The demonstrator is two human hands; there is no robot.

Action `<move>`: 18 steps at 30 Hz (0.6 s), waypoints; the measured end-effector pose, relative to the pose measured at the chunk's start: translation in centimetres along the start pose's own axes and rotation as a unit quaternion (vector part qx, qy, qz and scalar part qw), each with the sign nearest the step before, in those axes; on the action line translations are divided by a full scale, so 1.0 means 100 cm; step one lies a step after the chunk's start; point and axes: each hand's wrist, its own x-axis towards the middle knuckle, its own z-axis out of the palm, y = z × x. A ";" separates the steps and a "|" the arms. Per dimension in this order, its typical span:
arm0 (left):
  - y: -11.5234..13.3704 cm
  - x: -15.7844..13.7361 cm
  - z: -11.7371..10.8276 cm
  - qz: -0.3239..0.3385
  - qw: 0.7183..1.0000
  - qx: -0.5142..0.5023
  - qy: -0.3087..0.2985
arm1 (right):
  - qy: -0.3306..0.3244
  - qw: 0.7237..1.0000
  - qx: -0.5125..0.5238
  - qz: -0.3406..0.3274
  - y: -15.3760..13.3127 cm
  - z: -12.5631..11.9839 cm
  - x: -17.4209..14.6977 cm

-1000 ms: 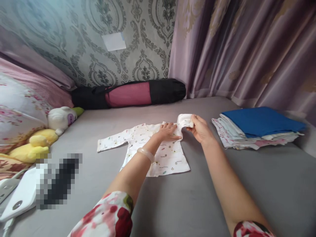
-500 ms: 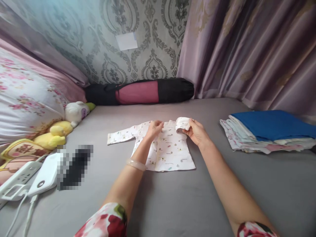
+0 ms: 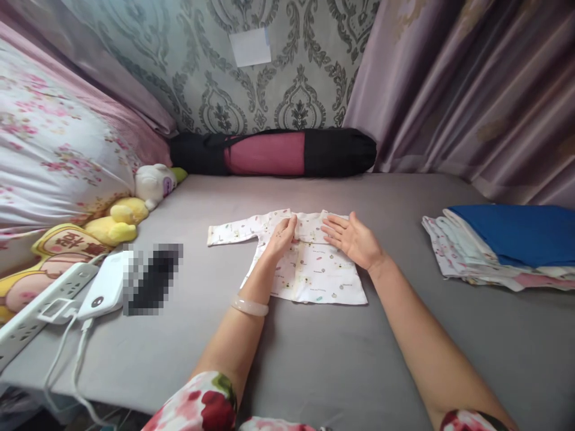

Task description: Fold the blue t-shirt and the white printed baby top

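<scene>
Garment: a small white long-sleeved baby top with tiny coloured prints [image 3: 309, 272] lies flat on the grey bedsheet [image 3: 359, 359], front and centre, one sleeve stretched out to the left, the other folded across the chest.
Left hand: the left hand [image 3: 281, 234] rests on the top's upper middle near the neckline, fingers curled down onto the cloth; whether it pinches a fold cannot be told.
Right hand: the right hand [image 3: 353, 239] lies flat and spread, palm down, on the folded sleeve at the top's upper right, holding nothing.
Relation: both hands touch the garment's shoulder end; its hem lies nearer the person, between the forearms.
Right side: a stack of folded cloths topped by a blue one [image 3: 503, 242], well apart from the top.
Left side: plush toys [image 3: 135, 206], a white power strip [image 3: 40, 305].
Back: a black and pink roll bag [image 3: 274, 152] against the wall.
</scene>
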 end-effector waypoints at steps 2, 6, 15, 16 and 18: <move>-0.004 0.001 0.000 -0.005 1.000 0.004 0.003 | 0.046 0.998 0.029 -0.025 -0.004 -0.011 0.002; -0.017 0.006 0.001 0.053 0.998 -0.002 -0.021 | 0.141 0.982 0.108 -0.067 -0.012 -0.038 0.003; -0.017 0.014 0.007 0.146 0.987 0.061 0.031 | 0.181 0.941 -0.278 -0.061 0.007 -0.036 0.011; -0.018 0.014 0.007 0.153 0.985 0.064 0.034 | 0.158 0.914 -0.368 -0.060 0.011 -0.028 0.013; -0.020 0.017 0.008 0.170 0.982 0.073 0.034 | 0.107 0.848 -0.516 -0.054 0.019 -0.009 0.018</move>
